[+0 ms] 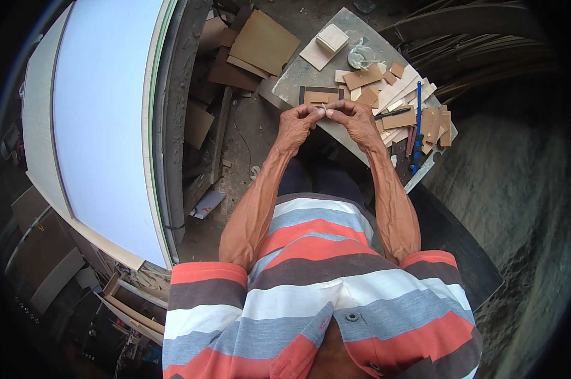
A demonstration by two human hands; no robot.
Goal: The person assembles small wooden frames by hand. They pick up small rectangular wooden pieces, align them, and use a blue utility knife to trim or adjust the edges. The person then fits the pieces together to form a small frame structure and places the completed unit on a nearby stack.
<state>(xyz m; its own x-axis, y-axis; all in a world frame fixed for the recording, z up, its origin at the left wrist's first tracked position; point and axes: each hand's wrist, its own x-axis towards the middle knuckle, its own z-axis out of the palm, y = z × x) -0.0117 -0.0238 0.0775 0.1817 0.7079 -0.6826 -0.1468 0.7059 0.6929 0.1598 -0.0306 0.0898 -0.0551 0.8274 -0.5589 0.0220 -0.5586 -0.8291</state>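
Observation:
My left hand (298,126) and my right hand (358,122) meet over the near edge of a grey work table. Both are closed, fingertips pinched together around a small thin pale piece (324,107); its kind is too small to make out. Just beyond the fingertips lies a small brown panel (311,96) with dark strips along its edges and a little brown block on it. Close to my right hand, a black pen (396,113) rests on a pile of brown and pale wood offcuts (399,95).
Farther back on the table (291,79) are a pale wood block (332,38) on a board and a clear crumpled-looking container (360,55). A long blue tool (417,126) lies at the right. A large white panel (108,120) stands left, with brown board scraps (264,42) beside it.

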